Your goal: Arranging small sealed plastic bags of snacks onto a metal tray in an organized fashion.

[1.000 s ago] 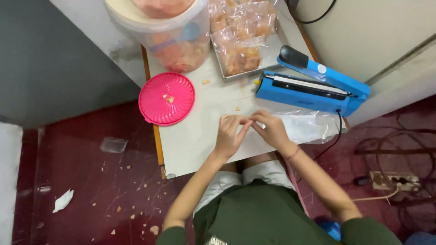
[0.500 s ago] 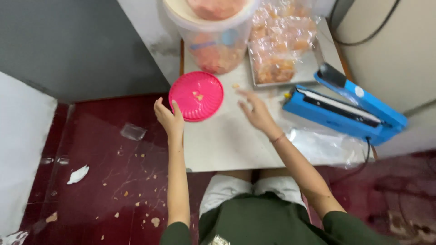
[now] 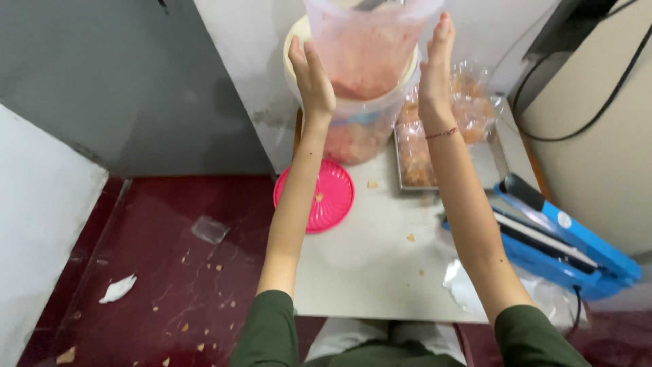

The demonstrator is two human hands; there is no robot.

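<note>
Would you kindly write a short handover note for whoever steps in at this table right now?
Left hand and right hand: open palms pressed on either side of a clear tub of reddish food, raised above a bigger tub.
Pink lid lies off, on the table edge.
Filled bags sit in a metal tray; the blue sealer stands open at right.
Done: some bags filled. Left: the raised tub is not yet set down.
</note>
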